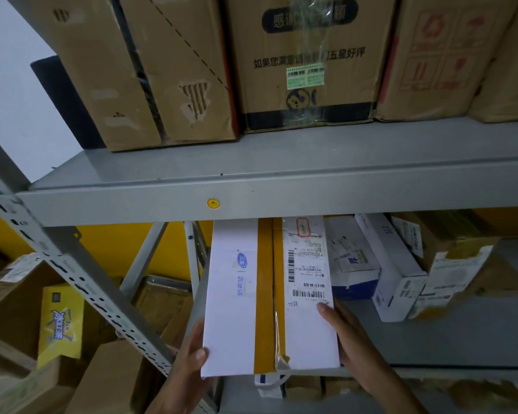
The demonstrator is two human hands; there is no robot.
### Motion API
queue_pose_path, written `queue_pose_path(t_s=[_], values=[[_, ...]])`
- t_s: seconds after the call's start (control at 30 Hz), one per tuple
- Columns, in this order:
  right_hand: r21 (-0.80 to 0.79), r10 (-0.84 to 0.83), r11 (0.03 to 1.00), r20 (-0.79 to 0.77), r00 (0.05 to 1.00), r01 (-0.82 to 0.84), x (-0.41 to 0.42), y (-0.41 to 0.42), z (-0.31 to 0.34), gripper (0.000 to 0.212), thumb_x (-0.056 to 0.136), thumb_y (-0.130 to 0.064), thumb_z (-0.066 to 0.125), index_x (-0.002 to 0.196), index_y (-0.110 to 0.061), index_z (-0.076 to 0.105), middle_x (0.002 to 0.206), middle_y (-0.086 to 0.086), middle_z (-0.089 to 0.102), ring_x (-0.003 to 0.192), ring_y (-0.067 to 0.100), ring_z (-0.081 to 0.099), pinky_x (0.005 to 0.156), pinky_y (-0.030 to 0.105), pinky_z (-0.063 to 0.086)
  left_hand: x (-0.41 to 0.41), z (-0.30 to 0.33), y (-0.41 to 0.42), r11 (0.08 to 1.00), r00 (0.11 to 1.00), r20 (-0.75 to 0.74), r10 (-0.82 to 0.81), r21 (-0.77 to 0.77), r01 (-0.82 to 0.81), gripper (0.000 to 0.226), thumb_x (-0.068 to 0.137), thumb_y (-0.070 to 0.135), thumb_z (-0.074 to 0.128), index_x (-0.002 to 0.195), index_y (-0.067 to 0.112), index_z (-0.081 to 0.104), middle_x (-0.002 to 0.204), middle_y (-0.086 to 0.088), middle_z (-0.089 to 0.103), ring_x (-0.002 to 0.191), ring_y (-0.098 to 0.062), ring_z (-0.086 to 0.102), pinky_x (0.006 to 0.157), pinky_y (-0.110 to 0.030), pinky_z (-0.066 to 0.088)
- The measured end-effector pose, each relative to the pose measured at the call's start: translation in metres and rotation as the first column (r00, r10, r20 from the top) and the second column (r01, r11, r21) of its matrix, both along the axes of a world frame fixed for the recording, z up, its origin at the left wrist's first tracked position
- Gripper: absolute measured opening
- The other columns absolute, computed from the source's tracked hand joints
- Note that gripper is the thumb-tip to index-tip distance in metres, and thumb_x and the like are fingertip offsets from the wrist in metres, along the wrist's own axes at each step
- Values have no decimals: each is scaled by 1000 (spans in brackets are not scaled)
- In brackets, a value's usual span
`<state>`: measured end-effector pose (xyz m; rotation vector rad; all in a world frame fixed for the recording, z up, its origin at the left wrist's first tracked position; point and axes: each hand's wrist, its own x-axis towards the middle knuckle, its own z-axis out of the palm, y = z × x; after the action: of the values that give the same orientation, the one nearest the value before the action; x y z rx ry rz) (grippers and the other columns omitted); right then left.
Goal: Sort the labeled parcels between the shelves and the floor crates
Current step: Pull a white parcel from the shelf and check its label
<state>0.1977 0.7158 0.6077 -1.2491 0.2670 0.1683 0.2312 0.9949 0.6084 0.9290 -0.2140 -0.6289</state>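
Holding the white taped parcel [269, 297] by its near corners, left hand [189, 360] and right hand [350, 339] both clamped on it, far end over the lower shelf [461, 333]. Looks light, stiff, slick-taped; edge grip suits.

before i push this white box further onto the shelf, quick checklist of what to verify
1. Left hand holds the white parcel at its near left corner: ok.
2. Right hand grips the right edge: ok.
3. Shipping label faces up, readable: ok.
4. Clearance under the upper shelf beam: ok, the far end is already beneath it.
5. Gap beside the blue-and-white box: cannot tell, they look close.
6. Depth behind: cannot tell, hidden.
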Motion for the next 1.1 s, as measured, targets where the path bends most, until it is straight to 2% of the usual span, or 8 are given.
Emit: queue_pose_path(t_s=[0.07,0.17,0.3,0.5,0.67,0.8,0.97,1.1], values=[[44,-52,998,-10,999,53,2,-1,-11,41,90,-29,62,131,-23,55,116,4,71,105,23,68,85,43,56,-9,12,2,902,962,231,144,369,-224,93,42,58,90,126,37,58,121,11,68,118,-17,62,83,-26,57],[174,-116,977,-69,991,126,4,9,-17,37,92,-36,53,129,-31,54,120,4,68,110,26,65,79,45,56,-26,28,-13,669,850,526,-20,639,-380,102,49,49,91,134,46,36,119,26,60,116,-3,59,86,-15,52],[503,-129,851,-82,988,153,2,31,-17,35,88,-36,66,111,-10,63,115,23,65,101,37,64,89,53,51,-52,44,-58,375,413,843,-346,527,-762,88,65,57,73,142,27,43,126,14,62,111,-5,62,90,-25,56],[697,-123,704,-72,990,138,-1,42,-13,44,86,-44,49,95,-9,76,99,25,69,81,39,69,74,51,57,-60,31,-74,131,267,776,-571,407,-904,86,65,59,66,133,10,51,138,-8,59,116,-35,63,84,-54,57],[470,-6,883,30,1000,-8,17,51,-13,70,66,-57,79,116,-9,66,110,24,66,94,36,64,83,48,51,-44,35,-58,99,471,772,-426,557,-824,104,56,64,69,140,9,45,132,-4,60,108,-26,67,77,-38,61],[105,181,976,91,979,-190,42,66,-5,50,94,-33,57,142,-33,43,136,-3,59,119,17,61,86,31,56,10,46,-33,203,724,681,-108,728,-655,94,64,61,73,139,21,31,114,15,51,98,-6,59,69,-21,58],[-322,391,871,-2,921,-371,70,67,1,33,98,-23,52,127,-39,48,130,-14,55,105,-9,59,78,14,51,111,27,-9,214,886,420,195,864,-457,71,78,47,74,130,14,40,111,-2,59,81,-12,63,57,-25,54],[-611,179,777,-15,984,-151,96,18,-16,31,99,-30,51,129,-35,47,142,-1,45,124,14,48,99,37,48,168,0,4,132,871,472,138,863,-488,71,78,44,76,129,11,40,111,-7,57,81,-16,63,61,-30,58]])
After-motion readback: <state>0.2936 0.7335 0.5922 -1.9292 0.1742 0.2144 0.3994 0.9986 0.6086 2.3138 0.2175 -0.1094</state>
